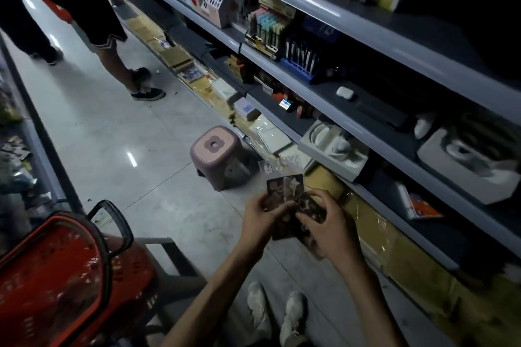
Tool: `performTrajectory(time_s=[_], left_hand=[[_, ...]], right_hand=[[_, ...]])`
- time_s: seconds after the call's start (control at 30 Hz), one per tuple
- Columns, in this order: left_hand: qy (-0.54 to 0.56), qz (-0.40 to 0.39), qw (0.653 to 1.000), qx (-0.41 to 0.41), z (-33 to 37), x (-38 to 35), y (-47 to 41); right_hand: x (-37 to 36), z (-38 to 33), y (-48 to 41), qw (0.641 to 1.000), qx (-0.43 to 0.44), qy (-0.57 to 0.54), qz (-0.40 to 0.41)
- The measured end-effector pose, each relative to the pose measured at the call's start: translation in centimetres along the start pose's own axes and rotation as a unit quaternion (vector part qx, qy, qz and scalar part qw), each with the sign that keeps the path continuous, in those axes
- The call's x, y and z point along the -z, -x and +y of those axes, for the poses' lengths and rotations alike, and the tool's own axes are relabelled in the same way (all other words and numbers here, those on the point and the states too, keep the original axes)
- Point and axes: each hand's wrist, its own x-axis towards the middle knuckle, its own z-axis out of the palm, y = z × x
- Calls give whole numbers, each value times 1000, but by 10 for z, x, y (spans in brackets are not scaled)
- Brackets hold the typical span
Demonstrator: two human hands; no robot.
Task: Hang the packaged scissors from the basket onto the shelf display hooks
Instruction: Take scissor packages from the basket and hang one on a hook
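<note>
Both my hands hold a small stack of dark flat packages [284,190] in front of me, above the floor beside the shelving. My left hand [260,220] grips the stack from the left, and my right hand [327,224] pinches a front package [311,207] from the right. What the dark packs contain is too dim to make out. The red basket [50,270] with a black handle sits on a grey chair at the lower left, a short way left of my left forearm. No display hooks are plainly visible on the shelves [375,132] to the right.
A pink stool [217,156] stands on the floor ahead of my hands. Grey shelves with stationery and white trays run along the right. Another person's legs [121,65] stand further up the aisle. My shoes [277,315] are below. Goods line the left edge.
</note>
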Motion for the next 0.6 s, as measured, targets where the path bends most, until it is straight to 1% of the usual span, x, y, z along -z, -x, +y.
performTrajectory(time_s=[0.1, 0.17, 0.3, 0.43, 0.5, 0.57, 0.6], left_hand=[[41, -14, 999, 29, -8, -11, 14], [47, -23, 998, 38, -11, -22, 24], [23, -57, 998, 26, -15, -57, 42], [18, -84, 996, 18, -17, -110, 67], [20, -87, 996, 20, -21, -139, 84], [17, -93, 995, 22, -27, -172, 103], [16, -99, 995, 25, -31, -189, 114]], right_hand=[[13, 7, 16, 1000, -25, -16, 0], [25, 16, 28, 999, -40, -33, 1], [54, 43, 51, 995, -61, -80, -1], [100, 83, 72, 988, -65, -136, 22], [128, 110, 83, 979, -82, -176, 63], [160, 138, 98, 961, -100, -236, 105], [176, 152, 106, 950, -105, -272, 113]])
